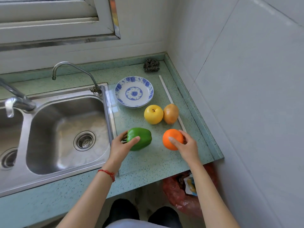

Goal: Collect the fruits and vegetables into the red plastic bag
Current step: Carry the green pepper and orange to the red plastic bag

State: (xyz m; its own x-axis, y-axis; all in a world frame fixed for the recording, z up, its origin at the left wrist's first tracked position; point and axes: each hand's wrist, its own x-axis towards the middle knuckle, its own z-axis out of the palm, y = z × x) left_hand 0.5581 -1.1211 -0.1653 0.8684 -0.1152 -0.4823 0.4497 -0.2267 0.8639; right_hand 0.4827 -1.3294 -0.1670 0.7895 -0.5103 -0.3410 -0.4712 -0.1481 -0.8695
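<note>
Both hands are on the produce: the left hand (122, 146) curls round the near side of the green pepper (139, 139), thumb on top and the fingers wrapped behind, mostly hidden by the pepper itself. The right hand (186, 145) grips the orange (172, 139), thumb across its front and fingers round the far side, so part of the fruit is covered. Both pieces sit on the speckled green tabletop (148, 162). Just behind, the yellow apple (153, 114) and the brownish onion (171, 113) touch side by side, near the blue-patterned plate (134, 91). Down below the tabletop edge, the red plastic bag (174, 191) is partly blocked by the right forearm; what lies inside is hard to make out.
</note>
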